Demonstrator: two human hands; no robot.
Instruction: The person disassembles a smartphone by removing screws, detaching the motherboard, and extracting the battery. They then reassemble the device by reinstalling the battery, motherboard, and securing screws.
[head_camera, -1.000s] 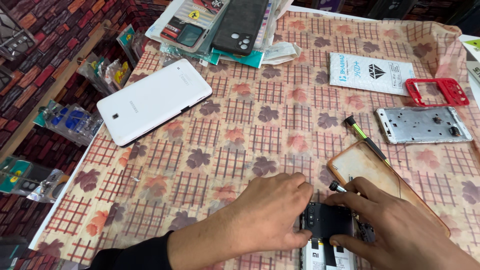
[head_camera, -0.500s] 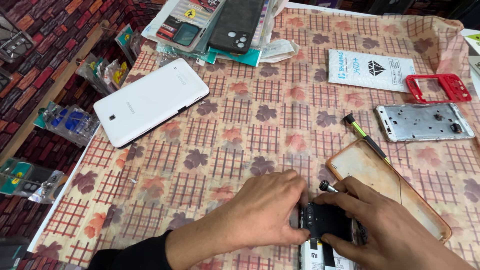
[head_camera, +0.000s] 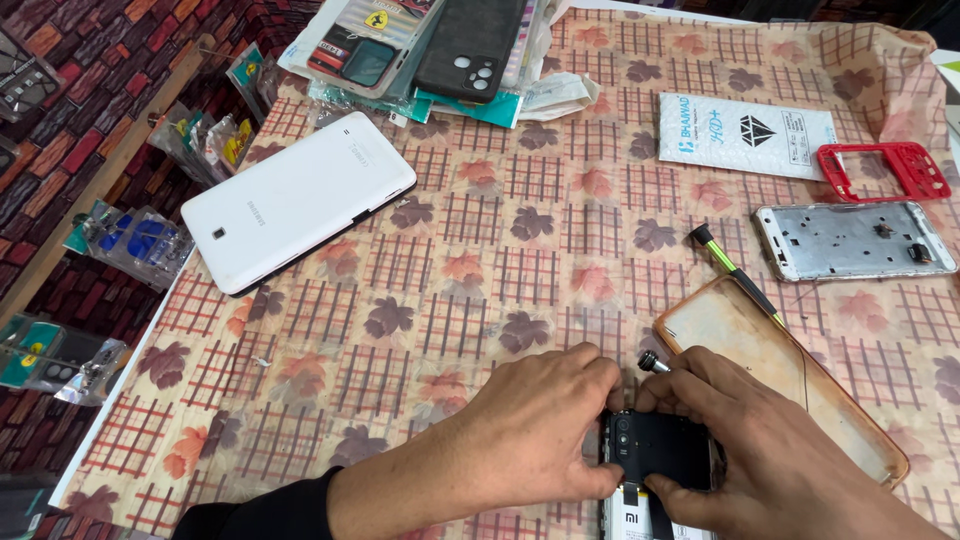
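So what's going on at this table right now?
A person's left hand and right hand press together on an opened black phone at the near edge of the leaf-patterned tablecloth. A clear orange-rimmed phone case lies beside them, a white tablet farther off.

On the leaf-patterned checked tablecloth (head_camera: 480, 290), the opened black phone (head_camera: 660, 455) lies at six o'clock, the left hand (head_camera: 525, 425) touching its nine o'clock side and the right hand (head_camera: 770, 450) over its three o'clock side. The clear orange-rimmed phone case (head_camera: 780, 375) lies just beside at two o'clock, the green-tipped black screwdriver (head_camera: 735, 275) resting on its far edge. The white tablet lying face down (head_camera: 300, 200) sits well apart at ten o'clock; the silver metal phone frame (head_camera: 850, 240) at two o'clock.
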